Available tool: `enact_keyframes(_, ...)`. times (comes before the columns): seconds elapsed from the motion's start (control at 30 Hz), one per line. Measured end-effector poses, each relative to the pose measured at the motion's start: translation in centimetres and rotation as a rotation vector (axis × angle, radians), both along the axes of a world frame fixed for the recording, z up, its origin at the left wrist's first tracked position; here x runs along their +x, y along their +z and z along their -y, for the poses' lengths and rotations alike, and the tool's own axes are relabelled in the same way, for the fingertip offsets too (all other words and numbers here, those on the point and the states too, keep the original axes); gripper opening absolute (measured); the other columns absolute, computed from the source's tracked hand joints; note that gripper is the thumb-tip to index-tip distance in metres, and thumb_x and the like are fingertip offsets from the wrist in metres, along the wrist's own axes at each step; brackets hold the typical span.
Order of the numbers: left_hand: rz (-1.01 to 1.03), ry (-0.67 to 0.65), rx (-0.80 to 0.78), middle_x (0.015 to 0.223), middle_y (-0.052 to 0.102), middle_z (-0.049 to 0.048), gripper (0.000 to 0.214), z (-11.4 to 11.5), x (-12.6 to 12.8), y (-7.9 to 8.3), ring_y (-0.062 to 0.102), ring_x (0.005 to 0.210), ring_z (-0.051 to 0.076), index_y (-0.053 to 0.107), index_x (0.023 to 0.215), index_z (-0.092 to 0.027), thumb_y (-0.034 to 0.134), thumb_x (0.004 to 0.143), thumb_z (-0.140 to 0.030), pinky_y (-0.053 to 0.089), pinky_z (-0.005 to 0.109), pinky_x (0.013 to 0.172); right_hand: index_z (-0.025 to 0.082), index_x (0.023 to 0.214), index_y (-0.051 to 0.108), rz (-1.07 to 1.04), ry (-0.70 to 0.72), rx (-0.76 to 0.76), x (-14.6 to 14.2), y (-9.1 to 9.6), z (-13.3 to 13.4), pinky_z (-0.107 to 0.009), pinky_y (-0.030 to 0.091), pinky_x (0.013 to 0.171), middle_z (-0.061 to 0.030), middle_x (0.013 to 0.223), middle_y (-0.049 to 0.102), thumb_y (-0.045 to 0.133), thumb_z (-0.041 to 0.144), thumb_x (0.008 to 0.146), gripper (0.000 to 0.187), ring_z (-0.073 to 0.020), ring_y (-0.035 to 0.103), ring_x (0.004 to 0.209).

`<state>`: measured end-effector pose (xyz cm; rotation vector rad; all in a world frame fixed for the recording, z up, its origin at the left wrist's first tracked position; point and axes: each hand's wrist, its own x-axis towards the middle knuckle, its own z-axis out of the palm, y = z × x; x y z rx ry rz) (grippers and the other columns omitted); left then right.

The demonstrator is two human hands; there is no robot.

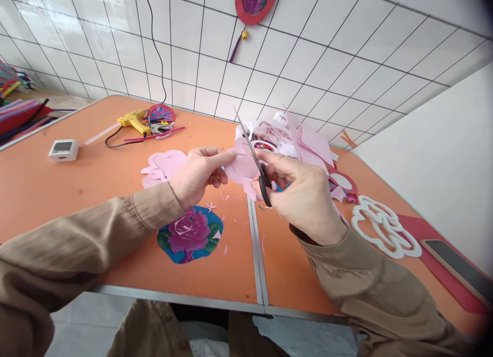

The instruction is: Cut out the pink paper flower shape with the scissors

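Your left hand (202, 172) pinches one pale-pink paper piece (242, 169), curvy-edged, above the counter (96, 177); your right hand (304, 192) is curled around one pair of black-handled scissors (264, 182). Nearer you lies one blue panel (192, 228) with a purple flower. Beyond, one crumpled plastic bag (277, 133) has unclear contents.

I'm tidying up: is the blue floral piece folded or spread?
Spread: the floral piece lies flat on the orange table, its flower facing up, with scraps on top.

Left grip (201, 173) pinching pink paper (242, 169), right grip (304, 192) holding scissors (264, 185), orange table (227, 280) beneath
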<state>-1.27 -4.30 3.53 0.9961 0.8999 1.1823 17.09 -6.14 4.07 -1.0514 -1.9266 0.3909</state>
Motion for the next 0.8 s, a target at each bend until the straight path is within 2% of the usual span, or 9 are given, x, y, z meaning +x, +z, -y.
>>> enact_keyframes(0.1, -0.043, -0.022, -0.018, 0.047, 0.053, 0.0006, 0.036, -0.26, -0.26, 0.3, 0.047, 0.04, 0.006, 0.055, 0.053, -0.014, 0.07, 0.084, -0.024, 0.03, 0.019, 0.038, 0.026, 0.123, 0.072, 0.019, 0.017, -0.023, 0.17, 0.01, -0.05, -0.032, 0.058, 0.06, 0.0046, 0.069, 0.066, 0.067, 0.013, 0.074, 0.051, -0.0123, 0.055, 0.055)
enact_keyframes(0.2, -0.078, -0.056, -0.008, 0.041, 0.051, 0.0002, 0.04, -0.26, -0.3, 0.55, 0.042, 0.035, 0.004, 0.055, 0.052, -0.014, 0.069, 0.087, -0.026, 0.027, 0.018, 0.035, 0.03, 0.119, 0.073, 0.043, 0.003, 0.036, 0.37, 0.0, -0.19, -0.033, 0.059, 0.06, 0.0047, 0.069, 0.066, 0.069, 0.012, 0.072, 0.05, -0.0136, 0.056, 0.056)
enact_keyframes(0.3, -0.052, -0.083, -0.018, 0.04, 0.051, -0.0002, 0.042, -0.13, -0.23, 0.88, 0.041, 0.033, 0.004, 0.055, 0.052, -0.014, 0.066, 0.09, -0.025, 0.028, 0.016, 0.034, 0.035, 0.115, 0.074, 0.085, 0.007, 0.092, 0.58, 0.12, -0.28, -0.033, 0.058, 0.056, 0.005, 0.065, 0.062, 0.068, 0.011, 0.073, 0.049, -0.0148, 0.054, 0.054)
enact_keyframes(0.4, -0.011, -0.111, -0.043, 0.042, 0.054, 0.0008, 0.043, -0.13, -0.31, 1.11, 0.045, 0.034, 0.004, 0.056, 0.052, -0.013, 0.061, 0.094, -0.021, 0.033, 0.015, 0.035, 0.034, 0.115, 0.074, 0.093, -0.002, 0.114, 0.74, 0.29, -0.32, -0.034, 0.057, 0.056, 0.0043, 0.065, 0.062, 0.068, 0.011, 0.074, 0.047, -0.0157, 0.056, 0.055)
enact_keyframes(0.57, 0.017, -0.185, -0.054, 0.048, 0.062, 0.003, 0.032, -0.67, -0.81, 0.87, 0.054, 0.04, 0.005, 0.064, 0.058, -0.01, 0.065, 0.09, -0.013, 0.045, 0.014, 0.045, 0.03, 0.116, 0.074, 0.069, 0.009, 0.138, 0.93, 0.36, -0.47, -0.034, 0.058, 0.06, 0.0033, 0.069, 0.067, 0.071, 0.01, 0.072, 0.048, -0.0152, 0.058, 0.058)
enact_keyframes(0.8, -0.014, -0.201, -0.059, 0.055, 0.068, 0.007, 0.026, -0.95, -0.92, 0.67, 0.061, 0.045, 0.007, 0.067, 0.06, -0.007, 0.065, 0.086, -0.003, 0.048, 0.015, 0.048, 0.031, 0.116, 0.074, 0.085, 0.01, 0.151, 1.04, 0.17, -0.61, -0.036, 0.058, 0.059, 0.0033, 0.071, 0.069, 0.069, 0.013, 0.074, 0.045, -0.016, 0.06, 0.058)
